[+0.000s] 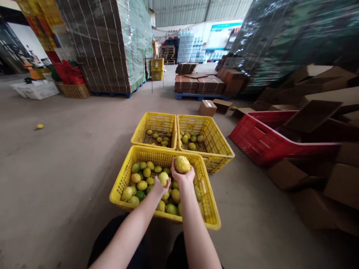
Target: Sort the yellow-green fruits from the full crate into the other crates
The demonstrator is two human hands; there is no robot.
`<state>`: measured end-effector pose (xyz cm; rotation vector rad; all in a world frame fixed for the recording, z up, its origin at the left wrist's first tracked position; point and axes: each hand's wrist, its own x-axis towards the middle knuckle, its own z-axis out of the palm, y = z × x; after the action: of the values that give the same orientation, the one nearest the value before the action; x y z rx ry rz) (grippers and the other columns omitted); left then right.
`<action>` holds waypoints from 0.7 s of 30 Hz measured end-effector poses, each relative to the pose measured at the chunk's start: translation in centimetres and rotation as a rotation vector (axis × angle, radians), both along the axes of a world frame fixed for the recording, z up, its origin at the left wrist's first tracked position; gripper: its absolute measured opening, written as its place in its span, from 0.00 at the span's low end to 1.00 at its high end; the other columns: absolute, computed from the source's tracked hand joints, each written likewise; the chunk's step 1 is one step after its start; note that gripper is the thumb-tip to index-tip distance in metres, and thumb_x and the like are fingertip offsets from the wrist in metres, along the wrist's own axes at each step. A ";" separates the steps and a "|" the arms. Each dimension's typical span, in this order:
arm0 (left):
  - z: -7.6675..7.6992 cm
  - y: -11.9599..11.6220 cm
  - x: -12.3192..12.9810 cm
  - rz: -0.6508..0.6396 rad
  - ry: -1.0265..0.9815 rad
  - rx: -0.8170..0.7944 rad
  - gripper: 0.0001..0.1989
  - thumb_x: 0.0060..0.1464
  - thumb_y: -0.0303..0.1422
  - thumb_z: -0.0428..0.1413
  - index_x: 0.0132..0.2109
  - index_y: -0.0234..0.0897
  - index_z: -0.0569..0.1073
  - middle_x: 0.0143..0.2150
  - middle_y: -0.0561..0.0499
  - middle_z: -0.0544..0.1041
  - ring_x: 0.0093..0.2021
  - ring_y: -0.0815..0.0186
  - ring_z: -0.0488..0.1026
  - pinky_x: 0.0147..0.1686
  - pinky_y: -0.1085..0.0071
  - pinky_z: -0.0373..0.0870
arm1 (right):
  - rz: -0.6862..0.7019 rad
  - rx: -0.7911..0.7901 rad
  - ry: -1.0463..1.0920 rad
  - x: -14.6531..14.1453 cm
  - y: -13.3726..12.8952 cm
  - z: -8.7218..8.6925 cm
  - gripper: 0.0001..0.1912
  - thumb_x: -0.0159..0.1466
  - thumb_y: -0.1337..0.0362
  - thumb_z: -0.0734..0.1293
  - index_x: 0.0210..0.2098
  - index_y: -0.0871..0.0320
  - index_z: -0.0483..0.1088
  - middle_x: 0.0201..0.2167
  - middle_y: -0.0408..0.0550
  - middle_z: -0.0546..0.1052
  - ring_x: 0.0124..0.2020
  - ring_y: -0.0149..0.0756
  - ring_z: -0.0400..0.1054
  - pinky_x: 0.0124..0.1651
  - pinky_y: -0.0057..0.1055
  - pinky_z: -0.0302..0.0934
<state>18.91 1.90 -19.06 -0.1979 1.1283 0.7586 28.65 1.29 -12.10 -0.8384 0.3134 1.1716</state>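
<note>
My left hand (pixel 162 186) holds a small yellow-green lemon (pixel 163 178) above the near yellow crate (pixel 211 201). Higher and to the right, my right hand (pixel 183 176) has its fingers round a larger, bumpy yellow lemon (pixel 182 164). The near crate contains several yellow and green lemons, partly hidden under my forearms. Just beyond it stand two more yellow crates side by side, a left one (pixel 134 141) and a right one (pixel 221 147), each with several lemons on its bottom.
At the right, a red crate (pixel 252 144) stands among open cardboard boxes (pixel 291 173). One lemon (pixel 40 126) lies on the floor at the left. Farther back are a small box (pixel 207 108), flattened cartons on a blue pallet (pixel 193 96) and tall wrapped stacks (pixel 98 45).
</note>
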 end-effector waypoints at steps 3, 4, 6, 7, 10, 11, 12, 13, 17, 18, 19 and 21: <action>-2.5 -1.4 0.8 -0.102 0.119 -0.054 0.19 0.66 0.38 0.43 0.54 0.31 0.70 0.35 0.42 0.75 0.29 0.62 0.74 0.19 0.75 0.68 | -0.037 0.020 0.046 0.6 -0.3 0.7 0.11 0.58 0.62 0.54 0.28 0.50 0.67 0.23 0.46 0.76 0.39 0.42 0.77 0.41 0.43 0.74; -2.7 -1.3 0.8 -0.135 0.147 -0.056 0.18 0.66 0.37 0.44 0.53 0.30 0.70 0.36 0.41 0.75 0.29 0.61 0.74 0.19 0.74 0.68 | -0.047 0.028 0.057 0.7 -0.5 1.1 0.12 0.59 0.62 0.54 0.28 0.50 0.68 0.23 0.45 0.77 0.39 0.41 0.77 0.41 0.41 0.74; -2.3 0.0 0.3 -0.187 0.186 -0.031 0.16 0.64 0.36 0.47 0.51 0.30 0.70 0.37 0.41 0.75 0.30 0.60 0.75 0.19 0.74 0.69 | -0.076 0.050 0.110 0.9 -0.8 1.8 0.14 0.60 0.64 0.53 0.29 0.51 0.69 0.23 0.44 0.77 0.36 0.38 0.77 0.40 0.37 0.74; -1.6 1.1 0.0 -0.205 0.199 -0.008 0.16 0.64 0.36 0.48 0.51 0.30 0.70 0.37 0.41 0.75 0.31 0.60 0.75 0.20 0.74 0.69 | -0.095 0.060 0.152 1.0 -0.9 2.1 0.15 0.61 0.65 0.53 0.30 0.51 0.69 0.23 0.44 0.77 0.35 0.37 0.77 0.40 0.35 0.74; 2.1 6.1 -0.5 -0.231 0.222 0.092 0.18 0.63 0.35 0.48 0.54 0.29 0.69 0.42 0.37 0.76 0.37 0.56 0.77 0.23 0.71 0.74 | -0.131 0.080 0.281 1.3 -1.2 3.0 0.16 0.62 0.67 0.53 0.33 0.52 0.71 0.23 0.44 0.78 0.33 0.36 0.77 0.37 0.34 0.74; 3.9 8.0 -0.4 -0.230 0.214 0.148 0.19 0.63 0.35 0.47 0.56 0.29 0.68 0.45 0.36 0.76 0.39 0.55 0.78 0.25 0.70 0.75 | -0.140 0.083 0.317 1.4 -1.3 3.2 0.16 0.62 0.67 0.53 0.34 0.52 0.71 0.23 0.44 0.78 0.32 0.37 0.77 0.36 0.34 0.74; 5.7 9.8 -0.2 -0.218 0.215 0.209 0.20 0.64 0.36 0.46 0.58 0.30 0.67 0.48 0.36 0.76 0.42 0.55 0.78 0.28 0.69 0.77 | -0.150 0.084 0.347 1.5 -1.4 3.4 0.15 0.63 0.67 0.53 0.35 0.52 0.71 0.23 0.44 0.77 0.32 0.37 0.77 0.35 0.34 0.74; 7.6 11.6 0.0 -0.197 0.214 0.282 0.23 0.64 0.39 0.46 0.61 0.33 0.66 0.52 0.37 0.75 0.46 0.55 0.78 0.31 0.68 0.78 | -0.158 0.085 0.371 1.6 -1.5 3.5 0.15 0.63 0.66 0.53 0.35 0.52 0.71 0.23 0.44 0.77 0.32 0.37 0.77 0.34 0.34 0.74; 13.7 15.7 -0.2 -0.161 0.229 0.497 0.32 0.61 0.47 0.46 0.68 0.39 0.58 0.67 0.37 0.65 0.60 0.52 0.71 0.45 0.61 0.77 | -0.176 0.084 0.393 1.8 -2.0 3.8 0.14 0.64 0.64 0.55 0.38 0.51 0.71 0.23 0.43 0.76 0.31 0.38 0.76 0.32 0.35 0.75; 14.2 15.9 -0.9 -0.173 0.245 0.547 0.32 0.60 0.46 0.48 0.68 0.40 0.60 0.68 0.37 0.63 0.63 0.51 0.68 0.49 0.60 0.75 | -0.176 0.075 0.382 1.7 -2.0 3.8 0.13 0.64 0.64 0.55 0.38 0.51 0.71 0.24 0.43 0.76 0.31 0.38 0.76 0.31 0.35 0.75; 14.1 15.7 -1.9 -0.186 0.275 0.603 0.29 0.60 0.44 0.49 0.66 0.42 0.63 0.68 0.40 0.63 0.64 0.52 0.66 0.53 0.61 0.72 | -0.178 0.063 0.367 1.6 -2.0 3.9 0.13 0.64 0.63 0.55 0.38 0.51 0.71 0.24 0.42 0.76 0.31 0.38 0.75 0.31 0.35 0.75; 12.2 14.5 -4.9 -0.295 0.470 0.869 0.22 0.60 0.41 0.49 0.58 0.43 0.72 0.65 0.44 0.69 0.63 0.56 0.68 0.56 0.63 0.68 | -0.187 0.037 0.324 1.2 -1.9 3.9 0.11 0.64 0.62 0.56 0.38 0.51 0.70 0.25 0.41 0.76 0.31 0.37 0.75 0.33 0.35 0.75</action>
<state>14.00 16.35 -6.89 0.8976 1.1257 0.9852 29.84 -0.57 -8.23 -0.5717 0.6212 1.1323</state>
